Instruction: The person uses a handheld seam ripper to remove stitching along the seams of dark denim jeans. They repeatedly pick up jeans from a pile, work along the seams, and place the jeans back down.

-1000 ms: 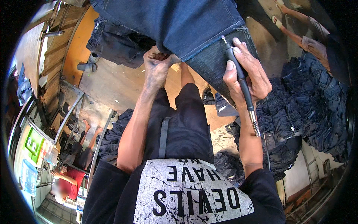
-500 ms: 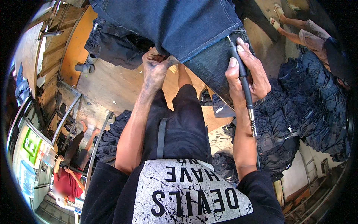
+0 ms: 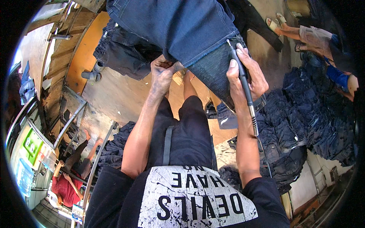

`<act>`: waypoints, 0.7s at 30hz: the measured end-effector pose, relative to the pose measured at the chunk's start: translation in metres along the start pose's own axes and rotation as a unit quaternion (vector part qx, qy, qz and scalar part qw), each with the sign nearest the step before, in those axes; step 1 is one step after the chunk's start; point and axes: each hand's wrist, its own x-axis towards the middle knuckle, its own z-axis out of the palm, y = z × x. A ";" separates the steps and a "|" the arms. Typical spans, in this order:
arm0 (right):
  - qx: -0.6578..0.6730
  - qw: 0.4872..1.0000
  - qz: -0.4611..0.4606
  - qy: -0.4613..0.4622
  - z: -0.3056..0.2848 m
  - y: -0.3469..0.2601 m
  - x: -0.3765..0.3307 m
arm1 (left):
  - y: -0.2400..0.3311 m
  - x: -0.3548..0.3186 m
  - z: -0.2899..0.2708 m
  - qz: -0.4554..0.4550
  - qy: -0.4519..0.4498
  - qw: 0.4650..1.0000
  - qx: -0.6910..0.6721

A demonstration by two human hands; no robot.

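Observation:
Blue denim jeans (image 3: 190,26) spread out at the top of the view, with a frayed, faded edge running across one darker leg part. My left hand (image 3: 162,72) is closed in a pinch on the lower edge of the denim; its fingertips are partly hidden. In my right hand (image 3: 247,76) is a slim black pen-shaped rotary tool (image 3: 243,76), held like a pencil. Its small pale tip lies at or just above the denim near the seam corner; contact cannot be made out. A spring sleeve and thin cable trail from its rear end toward my right arm.
Dark garments (image 3: 125,53) hang beside the jeans on the left. Large heaps of dark denim (image 3: 304,110) fill the right side. Grey slippers (image 3: 91,75) lie on the floor. A person in red (image 3: 67,190) is at lower left; another person's legs (image 3: 315,36) show at upper right.
The denim's right corner, my right hand and the tool have shifted slightly left and down in view. My left hand keeps its pinch. More of the person at right, with blue cloth, shows.

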 end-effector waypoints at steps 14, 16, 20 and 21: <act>0.103 0.972 0.200 0.072 -0.058 -0.055 -0.022 | 0.103 -0.028 -0.002 0.037 0.010 0.962 0.269; 0.108 0.979 0.138 0.102 -0.062 -0.063 -0.018 | 0.150 -0.017 -0.004 0.102 0.142 0.945 0.275; -0.026 0.989 0.063 0.128 -0.024 -0.045 0.018 | 0.208 0.080 -0.011 0.270 0.178 0.734 0.597; -0.027 0.989 0.087 0.119 -0.008 -0.035 0.030 | 0.209 0.108 -0.012 0.246 0.137 0.723 0.631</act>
